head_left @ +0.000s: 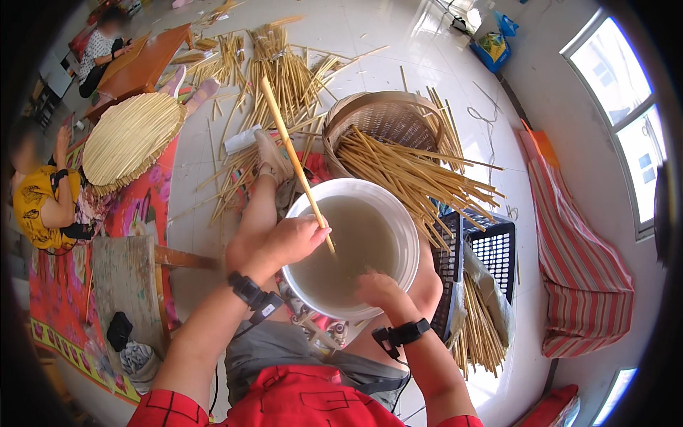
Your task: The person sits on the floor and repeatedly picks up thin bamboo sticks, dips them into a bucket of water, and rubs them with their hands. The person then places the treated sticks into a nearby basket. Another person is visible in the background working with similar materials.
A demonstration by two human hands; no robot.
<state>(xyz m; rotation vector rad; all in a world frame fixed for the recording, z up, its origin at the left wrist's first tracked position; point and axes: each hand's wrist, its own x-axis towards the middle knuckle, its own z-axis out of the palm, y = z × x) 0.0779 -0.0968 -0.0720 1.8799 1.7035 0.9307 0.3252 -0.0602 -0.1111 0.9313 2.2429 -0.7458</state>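
Note:
Between my knees stands a round white bucket (412,245) holding cloudy grey-brown water (364,235). My left hand (295,238) is closed around a long pale yellow stalk (291,151) over the bucket's left side. The stalk slants, its upper end pointing away from me and its lower end reaching the water. My right hand (378,290) dips into the water at the near right of the bucket. Its fingers are hidden by the murky water and the back of the hand, so what they may hold does not show.
A wicker basket (384,117) behind the bucket bears many loose stalks (420,174). Right of my leg is a dark plastic crate (492,245). More stalk bundles (274,67) lie on the floor ahead. At left, a person (46,203) sits near a round woven mat (131,139) and a wooden chair (124,274).

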